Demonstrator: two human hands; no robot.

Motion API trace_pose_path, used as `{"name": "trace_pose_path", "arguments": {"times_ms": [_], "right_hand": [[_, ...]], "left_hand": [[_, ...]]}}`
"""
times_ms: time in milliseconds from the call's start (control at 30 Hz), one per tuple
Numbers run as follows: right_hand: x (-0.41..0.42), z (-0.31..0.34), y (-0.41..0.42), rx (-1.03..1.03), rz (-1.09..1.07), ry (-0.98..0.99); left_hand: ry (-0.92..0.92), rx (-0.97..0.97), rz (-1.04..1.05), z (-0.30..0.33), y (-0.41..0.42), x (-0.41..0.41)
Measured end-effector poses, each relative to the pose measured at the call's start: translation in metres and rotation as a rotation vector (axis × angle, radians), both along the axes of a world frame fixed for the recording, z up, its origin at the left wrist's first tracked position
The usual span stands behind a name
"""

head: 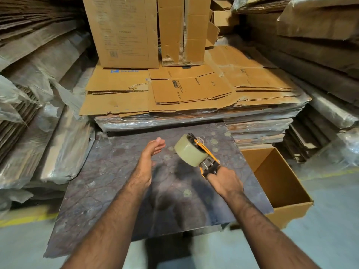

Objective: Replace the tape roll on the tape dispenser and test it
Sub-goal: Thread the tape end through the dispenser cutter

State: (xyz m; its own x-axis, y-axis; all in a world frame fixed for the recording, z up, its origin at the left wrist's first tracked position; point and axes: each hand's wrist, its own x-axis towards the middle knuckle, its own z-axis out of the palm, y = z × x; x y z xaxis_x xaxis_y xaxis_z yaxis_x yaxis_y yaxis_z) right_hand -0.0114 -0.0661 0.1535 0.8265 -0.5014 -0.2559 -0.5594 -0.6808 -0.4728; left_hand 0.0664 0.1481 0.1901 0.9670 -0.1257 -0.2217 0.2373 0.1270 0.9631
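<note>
My right hand (pixel 225 182) grips the black handle of an orange tape dispenser (pixel 206 158), held tilted above a dark board (pixel 116 187). A pale, clear tape roll (pixel 190 153) sits on the dispenser's spindle, its flat side turned toward the left. My left hand (pixel 149 158) hovers just left of the roll with fingers apart and slightly curled, holding nothing and not touching the roll. A small ring-like object (pixel 200 140) shows behind the dispenser's top, partly hidden.
An open cardboard box (pixel 287 191) stands at the right edge of the board. Flattened cartons (pixel 174 94) lie stacked on a wrapped pallet behind it, with upright cartons (pixel 124 32) beyond. Wrapped cardboard bundles (pixel 48 133) crowd both sides. A yellow floor line (pixel 23 220) runs at left.
</note>
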Motion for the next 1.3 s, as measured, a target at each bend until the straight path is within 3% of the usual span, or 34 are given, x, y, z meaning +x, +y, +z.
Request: {"name": "trace_pose_path", "arguments": {"times_ms": [167,367,567,733,900,1033,1300], "right_hand": [[-0.002,-0.006,-0.004,0.650,-0.206,-0.048],[-0.004,0.001,-0.015,1.203,-0.323,0.173],[-0.015,0.005,-0.030,1.545,-0.247,0.166],[-0.022,-0.001,-0.044,1.653,-0.228,0.214],[-0.027,-0.009,-0.059,1.620,-0.200,0.246],[-0.026,-0.013,-0.072,1.650,-0.166,0.257],[-0.024,-0.017,-0.093,1.611,-0.131,0.280]], "left_hand": [[-0.004,0.051,-0.061,-0.007,-0.008,0.000],[0.046,0.280,-0.212,-0.026,-0.032,0.002],[0.133,0.293,-0.277,-0.042,-0.059,0.002],[0.167,0.100,-0.231,-0.044,-0.077,0.006],[0.425,0.320,-0.251,-0.041,-0.085,0.010],[0.560,0.438,-0.428,-0.036,-0.089,0.012],[0.552,0.209,-0.397,-0.035,-0.109,0.017]]}}
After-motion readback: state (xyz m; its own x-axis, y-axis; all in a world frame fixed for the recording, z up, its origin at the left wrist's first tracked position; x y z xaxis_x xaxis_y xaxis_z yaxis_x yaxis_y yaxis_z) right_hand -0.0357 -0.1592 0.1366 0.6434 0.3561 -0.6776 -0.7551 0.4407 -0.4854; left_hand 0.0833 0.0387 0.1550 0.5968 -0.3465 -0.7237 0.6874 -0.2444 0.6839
